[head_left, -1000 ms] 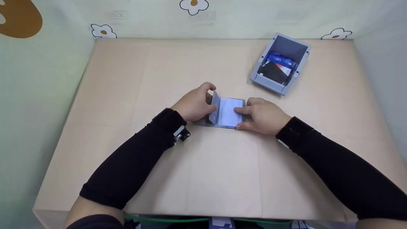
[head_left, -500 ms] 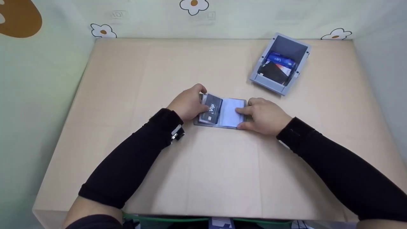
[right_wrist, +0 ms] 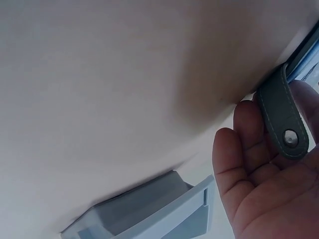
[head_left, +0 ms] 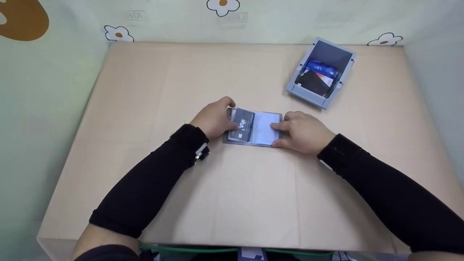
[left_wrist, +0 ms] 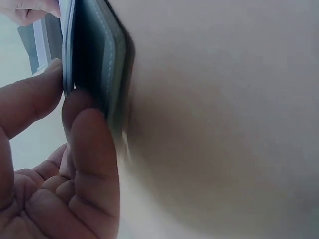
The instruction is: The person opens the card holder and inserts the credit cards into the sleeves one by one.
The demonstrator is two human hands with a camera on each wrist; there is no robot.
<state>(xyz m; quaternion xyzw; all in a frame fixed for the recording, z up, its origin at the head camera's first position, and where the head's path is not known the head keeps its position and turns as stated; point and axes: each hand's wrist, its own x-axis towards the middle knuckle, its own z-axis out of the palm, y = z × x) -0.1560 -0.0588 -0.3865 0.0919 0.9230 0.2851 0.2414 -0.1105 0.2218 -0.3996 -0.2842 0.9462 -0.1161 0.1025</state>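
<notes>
A grey card holder (head_left: 255,144) lies spread out on the table between my hands. A dark card marked "Vip" (head_left: 245,130) shows in the left-hand sleeves, and a pale sleeve (head_left: 264,128) covers the right side. My left hand (head_left: 214,117) pinches the left sleeves, thumb on top; the left wrist view shows fingers behind them, with a gap to the stitched cover (left_wrist: 115,55). My right hand (head_left: 306,133) grips the right edge, fingertips on the pale sleeve. In the right wrist view the holder's strap (right_wrist: 279,109), with a metal snap, lies over that palm.
A grey plastic bin (head_left: 307,97) stands at the back right of the table (head_left: 174,203). Inside are a black card (head_left: 313,83), a blue card-like item (head_left: 322,69) and a white-and-red one. Fabric walls with flower prints enclose the table's back and sides.
My left hand has turned the raised sleeves over to the left and lowered them, bringing the "Vip" card into sight. My right hand has kept its grip on the right edge.
</notes>
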